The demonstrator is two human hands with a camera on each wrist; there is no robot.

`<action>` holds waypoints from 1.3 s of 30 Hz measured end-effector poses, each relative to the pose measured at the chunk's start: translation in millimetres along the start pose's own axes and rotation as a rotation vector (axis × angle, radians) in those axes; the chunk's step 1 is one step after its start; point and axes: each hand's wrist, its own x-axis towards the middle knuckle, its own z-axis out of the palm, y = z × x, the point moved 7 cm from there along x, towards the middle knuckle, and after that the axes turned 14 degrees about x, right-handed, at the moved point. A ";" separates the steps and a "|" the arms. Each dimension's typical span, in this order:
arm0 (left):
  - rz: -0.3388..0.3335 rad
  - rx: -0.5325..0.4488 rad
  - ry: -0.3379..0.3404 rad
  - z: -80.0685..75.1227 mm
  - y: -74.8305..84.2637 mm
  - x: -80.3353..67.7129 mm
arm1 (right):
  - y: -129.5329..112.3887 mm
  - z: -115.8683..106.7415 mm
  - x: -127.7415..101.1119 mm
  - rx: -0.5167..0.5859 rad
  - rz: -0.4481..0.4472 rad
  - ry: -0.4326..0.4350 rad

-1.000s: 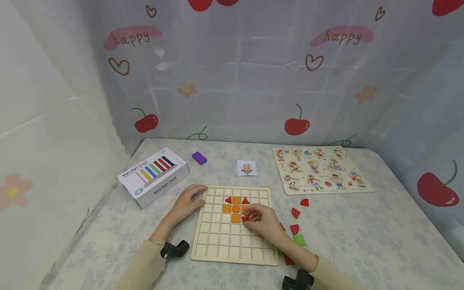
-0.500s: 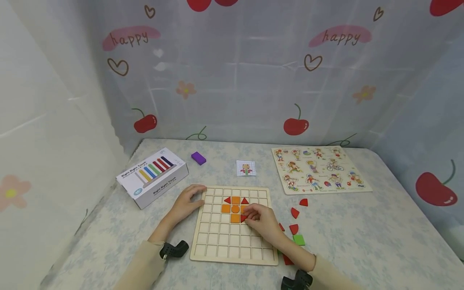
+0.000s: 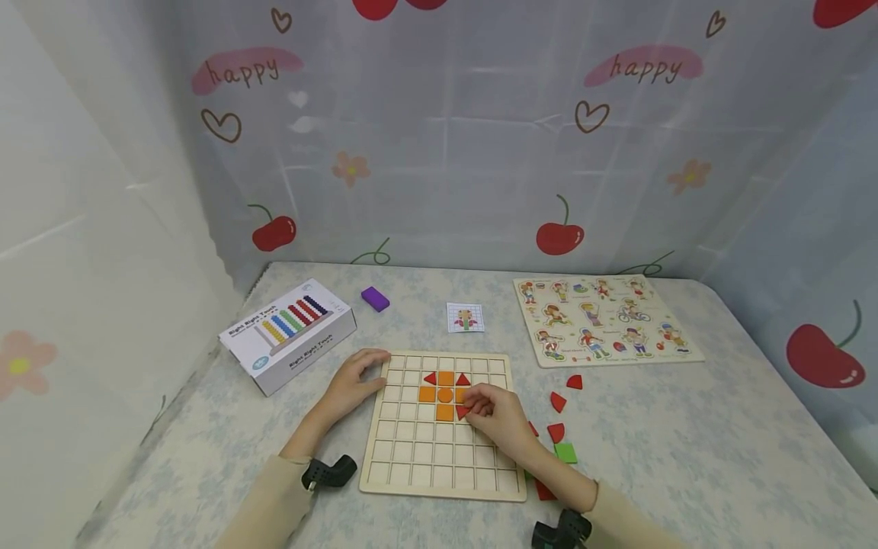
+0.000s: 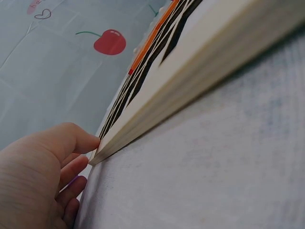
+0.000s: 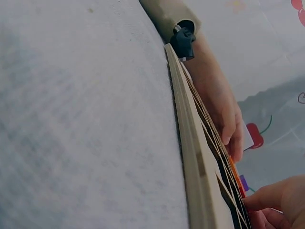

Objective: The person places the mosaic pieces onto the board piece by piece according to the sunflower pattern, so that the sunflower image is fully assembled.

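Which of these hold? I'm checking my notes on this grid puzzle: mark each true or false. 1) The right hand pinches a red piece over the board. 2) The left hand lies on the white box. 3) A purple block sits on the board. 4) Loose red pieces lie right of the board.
1) True: the right hand pinches a red piece over the grid board.
2) False: the left hand rests at the board's far left corner, beside the white box.
3) False: the purple block lies on the table beyond the board.
4) True: loose red pieces lie there.

The head view looks forward and down from 6 o'clock at the square pale wooden grid board (image 3: pixel 444 424). Both wrist views sit low on the patterned cloth-covered surface (image 4: pixel 214 162), very near, skimming the board's edge (image 4: pixel 190 81) (image 5: pixel 195 157), which all share.
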 end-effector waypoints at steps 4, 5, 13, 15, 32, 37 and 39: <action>0.009 -0.010 0.005 -0.2 1.3 0.3 | -0.8 -0.7 0.0 -0.003 -0.003 0.003; 0.014 -0.007 0.007 -0.3 1.8 0.5 | -0.9 -0.9 0.2 0.000 -0.001 0.001; 0.017 0.001 0.011 0.5 1.5 0.1 | 1.1 -20.0 1.0 0.081 0.073 -0.031; 0.014 0.000 0.009 0.5 1.7 0.0 | 1.8 -35.0 -0.7 0.094 0.106 0.002; 0.018 -0.001 0.016 -1.2 -3.6 -0.1 | 16.0 -87.9 -37.4 -0.083 0.178 -0.138; 0.020 -0.007 0.018 0.5 -3.5 0.5 | 18.4 -88.4 -37.3 -0.066 0.170 -0.126; 0.025 -0.005 0.020 1.5 -3.2 1.2 | 19.6 -89.0 -36.3 -0.064 0.165 -0.118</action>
